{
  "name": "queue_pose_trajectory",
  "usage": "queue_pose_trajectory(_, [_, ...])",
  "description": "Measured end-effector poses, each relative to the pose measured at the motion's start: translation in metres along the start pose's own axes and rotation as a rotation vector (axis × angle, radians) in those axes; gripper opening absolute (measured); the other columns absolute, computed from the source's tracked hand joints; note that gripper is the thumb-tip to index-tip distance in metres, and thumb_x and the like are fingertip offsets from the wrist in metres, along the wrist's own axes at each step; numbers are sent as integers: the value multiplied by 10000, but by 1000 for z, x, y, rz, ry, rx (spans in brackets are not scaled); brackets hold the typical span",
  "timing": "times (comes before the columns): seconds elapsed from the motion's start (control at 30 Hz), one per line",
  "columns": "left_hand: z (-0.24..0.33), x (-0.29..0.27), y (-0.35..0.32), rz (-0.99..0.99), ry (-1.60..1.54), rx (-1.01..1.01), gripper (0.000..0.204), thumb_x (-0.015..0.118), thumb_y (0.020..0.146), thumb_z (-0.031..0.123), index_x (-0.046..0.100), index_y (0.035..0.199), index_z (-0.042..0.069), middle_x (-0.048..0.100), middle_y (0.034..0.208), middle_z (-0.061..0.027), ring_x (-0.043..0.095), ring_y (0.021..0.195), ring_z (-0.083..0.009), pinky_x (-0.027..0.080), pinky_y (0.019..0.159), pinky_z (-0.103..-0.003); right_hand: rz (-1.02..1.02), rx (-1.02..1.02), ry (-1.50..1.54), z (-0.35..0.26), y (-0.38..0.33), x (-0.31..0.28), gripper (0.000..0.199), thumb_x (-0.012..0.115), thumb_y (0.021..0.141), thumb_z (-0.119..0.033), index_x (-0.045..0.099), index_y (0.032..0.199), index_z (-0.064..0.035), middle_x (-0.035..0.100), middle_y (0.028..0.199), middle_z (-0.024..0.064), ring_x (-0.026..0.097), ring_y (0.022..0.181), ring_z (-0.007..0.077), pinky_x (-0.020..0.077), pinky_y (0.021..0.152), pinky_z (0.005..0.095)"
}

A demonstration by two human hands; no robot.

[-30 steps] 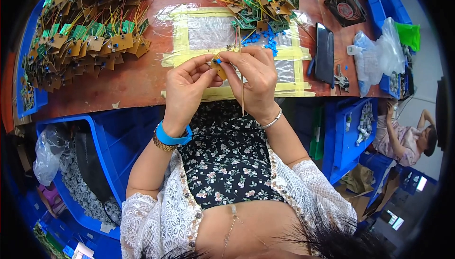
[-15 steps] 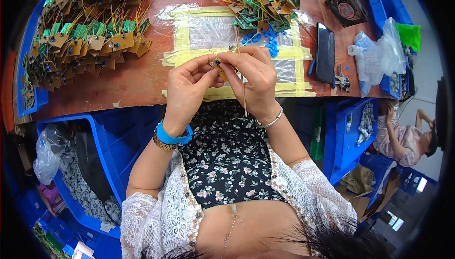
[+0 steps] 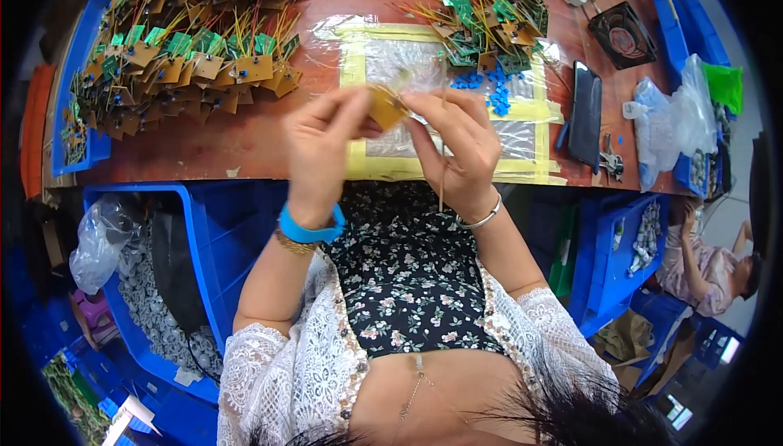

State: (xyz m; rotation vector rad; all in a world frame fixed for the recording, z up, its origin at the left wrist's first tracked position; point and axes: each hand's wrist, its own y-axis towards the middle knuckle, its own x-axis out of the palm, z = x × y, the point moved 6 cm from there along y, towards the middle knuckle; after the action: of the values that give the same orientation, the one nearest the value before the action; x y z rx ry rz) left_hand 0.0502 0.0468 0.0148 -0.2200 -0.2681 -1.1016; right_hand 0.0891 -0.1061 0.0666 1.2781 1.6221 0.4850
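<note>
My left hand (image 3: 320,148), blurred by motion, pinches a small brown circuit board (image 3: 387,110) above the work mat. Beside the board's right edge are the thumb and forefinger of my right hand (image 3: 463,140); whether they touch it I cannot tell. A thin wooden stick (image 3: 442,189) runs along my right palm, held under the curled fingers. Small blue caps (image 3: 498,97) lie scattered on the mat just beyond my right hand. The mat is clear plastic sheeting edged with yellow tape (image 3: 391,170).
A blue tray of wired circuit boards (image 3: 208,67) fills the far left; another pile (image 3: 489,14) lies at the back. To the right are a phone (image 3: 584,116), keys (image 3: 610,158), a fan (image 3: 622,34) and plastic bags (image 3: 661,124). Blue bins (image 3: 196,242) flank me. Another person (image 3: 705,267) sits at right.
My left hand has drawn the board slightly up and tilted it, showing more of its brown face. My right fingers have loosened from around it. The whole view has shifted a little.
</note>
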Motion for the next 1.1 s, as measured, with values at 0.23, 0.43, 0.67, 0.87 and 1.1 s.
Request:
queue_pose_trajectory(0.23, [69,-125,44,459,477,417,193,633,937,119,699,1054,-20,683,822,-36,614,656,-81,529,612,-232,63,81,-89,25,-19,-26,352,729,728,93,690,1058,-25,713,970,84,629,860,244,505,753,316])
queue_pose_trajectory(0.43, [90,-85,34,598,1340,662,244,701,854,112,707,1093,64,628,845,-82,614,706,-184,507,634,-294,224,148,-163,46,-37,-44,336,717,744,81,696,1051,-55,704,926,61,608,840,240,480,747,329])
queue_pose_trajectory(0.67, [17,92,38,-360,1191,853,277,690,783,47,655,1057,26,648,999,-141,605,968,-313,508,817,-386,234,144,-214,51,-42,-47,318,675,766,120,693,1050,-22,688,928,103,612,855,234,490,772,313])
queue_pose_trajectory(0.87, [-28,126,67,-580,1466,901,279,660,759,40,617,1034,21,647,986,-125,610,945,-290,520,794,-379,233,159,-215,53,-42,-49,318,687,754,107,708,1034,-41,665,880,97,604,824,232,485,739,312])
queue_pose_trajectory(1.1, [-4,65,59,-350,1408,762,356,562,802,-16,627,1143,65,622,843,-128,622,802,-305,521,682,-398,220,155,-187,58,-45,-47,275,694,786,39,689,1048,-44,698,891,71,598,793,229,443,753,333])
